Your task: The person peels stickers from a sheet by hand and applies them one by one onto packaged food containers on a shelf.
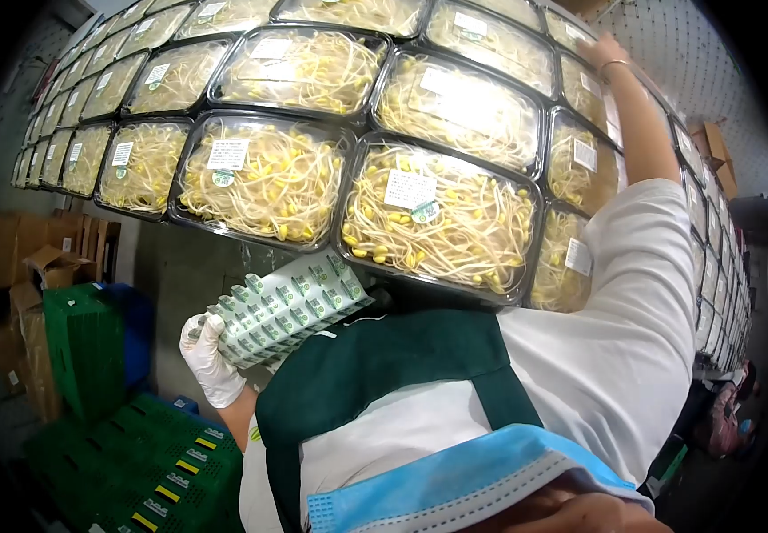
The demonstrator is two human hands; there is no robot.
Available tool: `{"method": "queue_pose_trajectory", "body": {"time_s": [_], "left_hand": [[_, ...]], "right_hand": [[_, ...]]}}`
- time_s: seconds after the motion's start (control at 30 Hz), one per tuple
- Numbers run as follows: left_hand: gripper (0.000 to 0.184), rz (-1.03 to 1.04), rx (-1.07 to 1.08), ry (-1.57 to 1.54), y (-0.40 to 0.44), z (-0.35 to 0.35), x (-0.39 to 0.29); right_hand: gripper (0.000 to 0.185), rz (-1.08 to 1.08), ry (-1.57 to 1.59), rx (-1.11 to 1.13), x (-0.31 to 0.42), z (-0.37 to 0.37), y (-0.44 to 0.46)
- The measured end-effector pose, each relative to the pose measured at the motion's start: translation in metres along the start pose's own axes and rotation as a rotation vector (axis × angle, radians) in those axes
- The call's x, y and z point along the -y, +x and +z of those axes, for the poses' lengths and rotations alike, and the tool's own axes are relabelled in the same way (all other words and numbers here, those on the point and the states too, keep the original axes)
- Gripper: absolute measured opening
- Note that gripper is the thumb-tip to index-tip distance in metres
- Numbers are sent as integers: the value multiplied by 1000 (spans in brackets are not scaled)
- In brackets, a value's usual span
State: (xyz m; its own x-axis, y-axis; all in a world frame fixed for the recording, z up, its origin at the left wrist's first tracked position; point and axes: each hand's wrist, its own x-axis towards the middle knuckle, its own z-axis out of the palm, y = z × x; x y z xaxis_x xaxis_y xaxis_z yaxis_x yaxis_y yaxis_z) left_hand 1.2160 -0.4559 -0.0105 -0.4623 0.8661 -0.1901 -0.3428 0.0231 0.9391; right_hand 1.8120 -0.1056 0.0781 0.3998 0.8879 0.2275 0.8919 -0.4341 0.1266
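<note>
Past mask (464,475), pinches sheet (290,306) in left hand (213,360): seems light, bendy, best held by edge; at packs (455,235), cannot tell grip of right hand (603,53).

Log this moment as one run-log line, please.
Left hand: gloved, holding label sheet | Right hand: at far sprout packs, contact unclear

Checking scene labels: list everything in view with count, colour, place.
packs: many, black trays, pale-yellow sprouts, clear lids, across top and right
pack labels: many, white and green, on lids
sticker sheet: at least one, green-white, left fingers
crates: several, green, lower left
bin: blue, behind crates
boxes: several, brown, left and upper right
co-worker: one, far right
apron: one, dark green, centre
mask: one, blue, bottom
left hand: white-gloved, left
right hand: bare, upper right
</note>
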Motion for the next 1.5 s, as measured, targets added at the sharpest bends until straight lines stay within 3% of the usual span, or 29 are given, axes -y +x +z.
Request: {"method": "queue_pose_trajectory", "body": {"time_s": [0.07,0.13,0.2,0.23,0.33,0.4,0.47,0.53,0.6,0.63,0.67,0.73,0.77,0.83,0.87,0.93,1.0,1.1,1.23,1.27,1.3,1.33,1.5], "left_hand": [[8,-8,-6,17,2,-4,0],[9,13,5,27,5,-8,3],[10,14,28,15,-1,-3,7],[10,26,72,10,-1,-4,6],[11,42,132,18,1,-6,4],[12,50,195,11,-1,-3,1],[13,49,197,-3,-8,-1,4],[13,43,204,-10,-11,3,3],[13,99,347,-32,-18,22,-1],[16,82,435,17,-21,32,-6],[20,65,511,70,-25,47,-13],[28,241,666,246,-36,73,-16],[26,232,688,218,-40,81,-12],[21,111,703,117,-49,87,0],[18,0,693,37,-56,87,4],[15,-31,742,28,-70,87,4],[13,-50,688,-159,-92,87,5],[9,-66,646,-147,-112,75,2],[7,-79,677,-202,-135,54,2],[9,-86,684,-59,-140,49,0],[11,-94,693,83,-145,45,-1],[14,-109,679,-45,-128,65,-5],[13,-223,609,-87,-122,57,15]], "right_hand": [[69,87,-118,85,-28,2,2],[65,47,544,213,-61,10,8],[60,-32,1254,226,-60,-16,-52],[58,-82,1322,251,-52,-22,-71],[48,-196,1166,196,-42,-7,-96],[41,-396,933,16,-44,24,-86],[35,-444,653,-145,-27,3,-110],[49,-144,96,-34,-31,-2,-100],[57,-63,-196,40,-73,-5,-82],[58,-99,-147,-93,-98,-2,-68],[59,-144,-74,-86,-94,-25,-74],[46,-388,524,-79,-73,-65,-122],[39,-576,844,-14,-61,-82,-151],[35,-941,978,264,-9,-124,-246],[26,-908,838,49,26,-146,-317],[28,-1132,864,141,63,-154,-402],[29,-1255,710,-74,87,-147,-440],[23,-1214,646,-241,102,-135,-457],[18,-1148,555,-305,94,-139,-495],[18,-1143,547,-309,92,-137,-501],[18,-1168,535,-326,91,-137,-508],[18,-1201,522,-333,99,-133,-480],[14,-1437,620,-429,92,-115,-485]]}}
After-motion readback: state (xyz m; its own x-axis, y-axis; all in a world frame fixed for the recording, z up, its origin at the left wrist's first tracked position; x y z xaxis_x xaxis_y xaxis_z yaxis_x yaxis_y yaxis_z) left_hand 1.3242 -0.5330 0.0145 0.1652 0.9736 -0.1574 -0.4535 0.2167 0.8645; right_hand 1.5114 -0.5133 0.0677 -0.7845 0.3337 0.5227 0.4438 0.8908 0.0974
